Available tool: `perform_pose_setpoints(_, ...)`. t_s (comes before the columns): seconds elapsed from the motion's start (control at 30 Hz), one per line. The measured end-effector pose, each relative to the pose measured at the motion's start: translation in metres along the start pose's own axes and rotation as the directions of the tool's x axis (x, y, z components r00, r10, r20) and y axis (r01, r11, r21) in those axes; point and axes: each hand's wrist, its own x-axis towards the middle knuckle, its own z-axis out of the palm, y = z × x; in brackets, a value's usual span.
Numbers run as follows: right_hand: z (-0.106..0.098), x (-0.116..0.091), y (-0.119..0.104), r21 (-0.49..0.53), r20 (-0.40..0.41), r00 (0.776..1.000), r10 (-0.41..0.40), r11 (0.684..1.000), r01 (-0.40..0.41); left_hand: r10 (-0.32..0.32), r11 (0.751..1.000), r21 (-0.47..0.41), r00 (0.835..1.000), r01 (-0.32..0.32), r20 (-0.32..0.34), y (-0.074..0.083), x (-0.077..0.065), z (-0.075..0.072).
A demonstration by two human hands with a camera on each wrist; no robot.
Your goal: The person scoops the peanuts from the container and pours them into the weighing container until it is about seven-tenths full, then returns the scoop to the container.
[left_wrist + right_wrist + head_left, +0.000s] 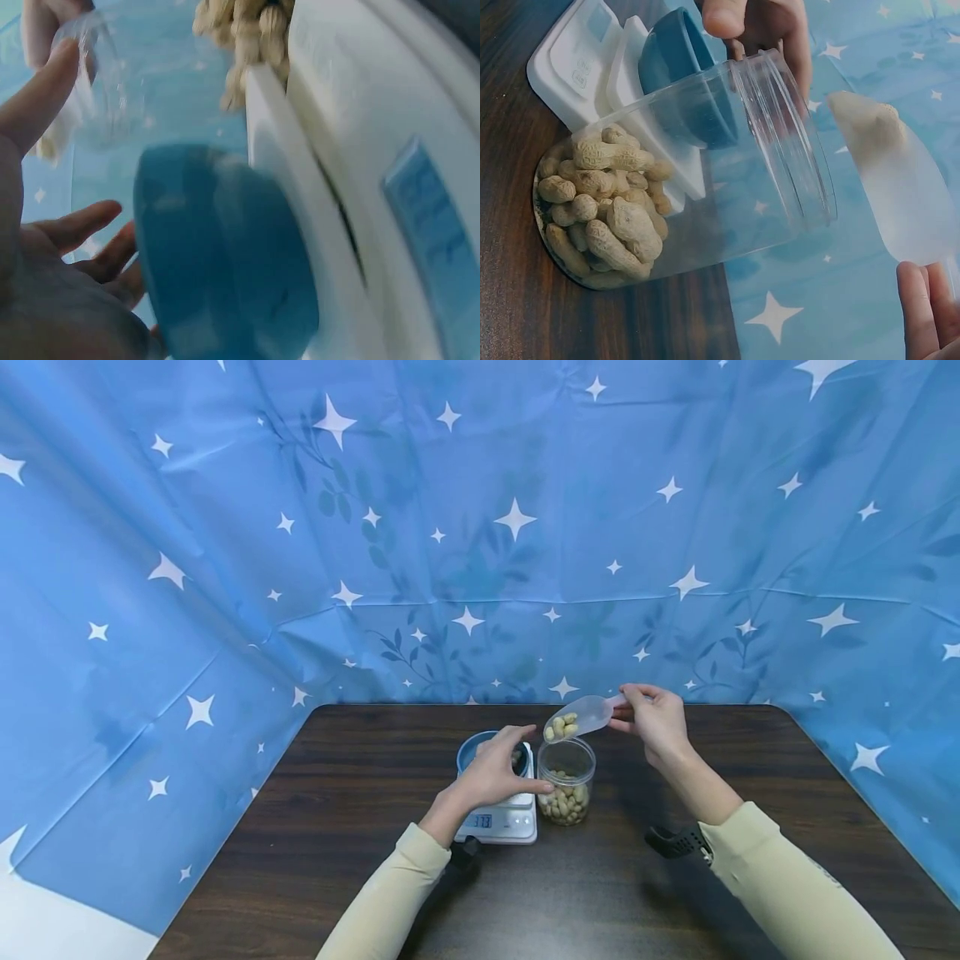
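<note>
My right hand (658,722) pinches the handle of a translucent plastic scoop (592,714) with several peanuts (562,725) in its bowl. The scoop is tilted just above the mouth of a clear jar (705,247), whose lower part holds unshelled peanuts (611,202). Over the blue bowl (225,255) spreads my left hand (495,770), its thumb reaching to the jar; whether it touches the jar I cannot tell. That bowl stands on a white kitchen scale (510,827), and the left hand partly hides what lies inside it.
A dark wood table (337,827) carries the scale and jar side by side, close together. A blue star-patterned cloth (450,568) hangs behind the table and along its left side. Black wrist straps (678,842) sit at the sleeves.
</note>
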Motion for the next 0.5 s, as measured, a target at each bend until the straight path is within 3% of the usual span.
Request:
perform_pose_setpoints(0.2, 0.0, 0.003, 0.003, 0.027, -0.01, 1.0, -0.002, 1.0, 0.002, -0.035, 0.997, 0.064, 0.999, 0.035, -0.012, -0.014, -0.005, -0.016)
perform_pose_setpoints(0.5, 0.003, 0.003, 0.008, 0.041, 0.014, 1.0, 0.008, 0.999, -0.008, -0.129, 0.988, 0.099, 0.99, 0.122, 0.065, -0.033, -0.015, -0.032)
